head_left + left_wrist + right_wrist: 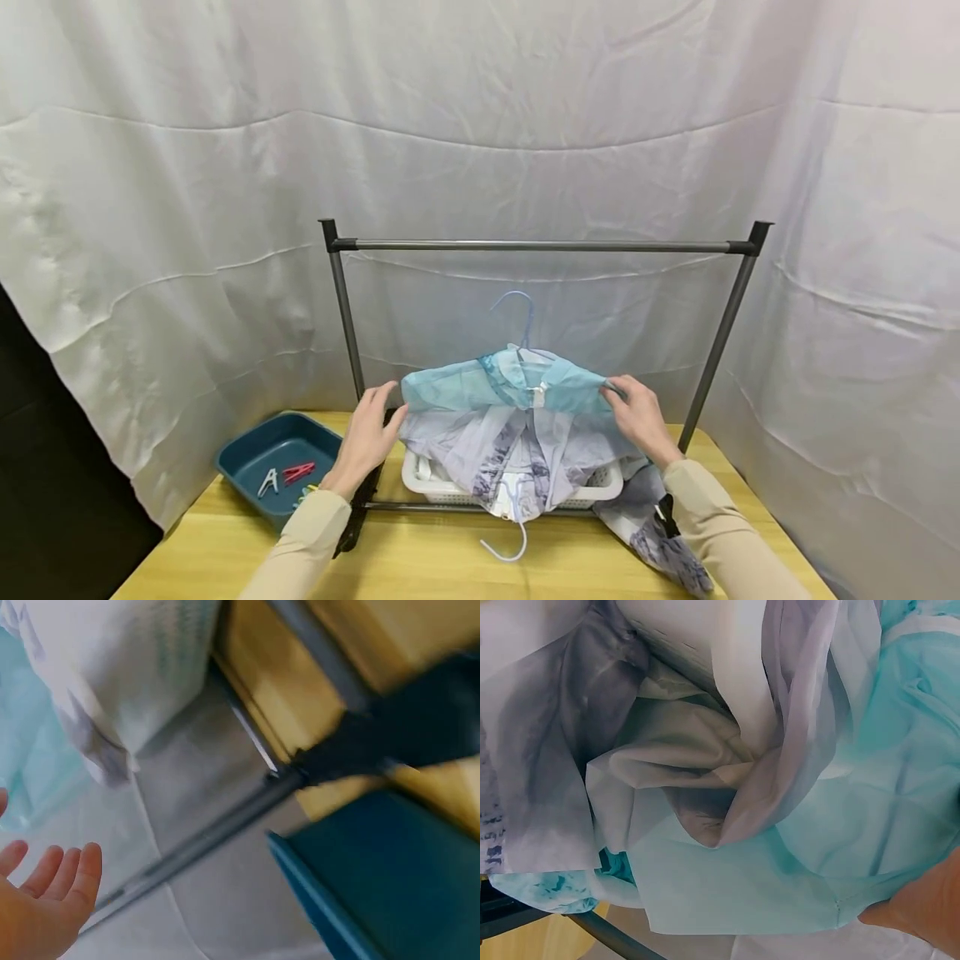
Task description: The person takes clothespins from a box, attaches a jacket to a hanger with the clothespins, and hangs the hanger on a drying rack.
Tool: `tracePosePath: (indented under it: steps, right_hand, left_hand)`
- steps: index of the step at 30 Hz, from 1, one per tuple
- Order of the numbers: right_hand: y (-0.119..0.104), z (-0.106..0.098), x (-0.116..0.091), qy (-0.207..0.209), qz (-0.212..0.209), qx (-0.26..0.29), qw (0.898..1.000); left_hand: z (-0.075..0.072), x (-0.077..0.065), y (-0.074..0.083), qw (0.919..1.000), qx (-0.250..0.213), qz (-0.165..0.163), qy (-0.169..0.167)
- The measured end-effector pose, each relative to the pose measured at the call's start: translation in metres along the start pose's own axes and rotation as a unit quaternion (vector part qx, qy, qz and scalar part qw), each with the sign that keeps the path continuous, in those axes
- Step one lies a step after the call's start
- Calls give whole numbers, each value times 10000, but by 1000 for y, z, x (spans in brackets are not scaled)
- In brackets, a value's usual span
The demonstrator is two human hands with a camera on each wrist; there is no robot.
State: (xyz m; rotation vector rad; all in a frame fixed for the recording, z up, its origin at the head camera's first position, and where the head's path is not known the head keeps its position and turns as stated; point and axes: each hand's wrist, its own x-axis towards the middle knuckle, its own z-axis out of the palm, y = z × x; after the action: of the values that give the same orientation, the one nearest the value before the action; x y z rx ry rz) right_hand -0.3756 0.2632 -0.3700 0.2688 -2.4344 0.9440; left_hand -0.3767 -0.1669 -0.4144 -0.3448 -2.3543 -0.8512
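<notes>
A sheer teal garment (450, 387) with a white tag hangs on a light blue hanger (530, 321), its hook upward. My right hand (637, 412) pinches the right shoulder end of this garment; in the right wrist view, part of that hand (922, 907) meets the teal cloth's edge. At the other shoulder, my left hand (371, 433) has its fingers spread. The left wrist view shows a gap between the left hand (52, 900) and the teal cloth. Below lies a pale lavender patterned garment (450, 442) on a second hanger (506, 557), hook toward me.
A metal clothes rack (540, 246) stands around the work. Under the garments sits a white basket (416, 479). At the left, a dark teal basin (243, 462) holds several clothespins (298, 472). Grey patterned cloth (652, 533) drapes onto the wooden table (420, 558) at the right.
</notes>
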Motion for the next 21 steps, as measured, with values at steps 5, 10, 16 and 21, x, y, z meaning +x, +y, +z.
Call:
tracePosePath:
  steps: [5, 10, 16, 21]
  right_hand:
    - [-2, 0, -1, 35, 65, 69, 9999]
    - [-1, 0, -3, -54, 168, 48, 9998]
    - [-2, 0, -3, -38, 110, 84, 9999]
    - [-1, 1, -1, -42, 201, 50, 9998]
  left_hand:
    - [-14, -15, -19, 9995, 288, -102, -75]
    - [-25, -22, -38, 9976, 470, -266, -427]
    - [-41, -26, -55, 9919, 583, -456, -1037]
    - [-53, -30, -65, 9817, 718, -698, -1619]
